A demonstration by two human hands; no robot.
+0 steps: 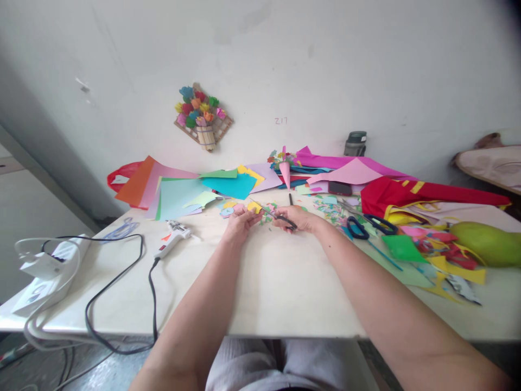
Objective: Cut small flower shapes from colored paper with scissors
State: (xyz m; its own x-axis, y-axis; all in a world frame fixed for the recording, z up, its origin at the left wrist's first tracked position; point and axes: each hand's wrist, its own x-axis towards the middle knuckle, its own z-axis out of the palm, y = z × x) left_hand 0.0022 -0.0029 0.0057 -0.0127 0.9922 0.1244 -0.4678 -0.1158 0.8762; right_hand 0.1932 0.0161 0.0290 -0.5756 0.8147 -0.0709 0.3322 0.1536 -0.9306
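Steadying the yellow paper (255,207) for the blades, the left hand (241,221) pinches it while the right hand's (299,218) closed grip holds the scissors (287,221) above the counter (280,282).

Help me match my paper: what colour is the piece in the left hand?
The piece is yellow; the head view shows it.
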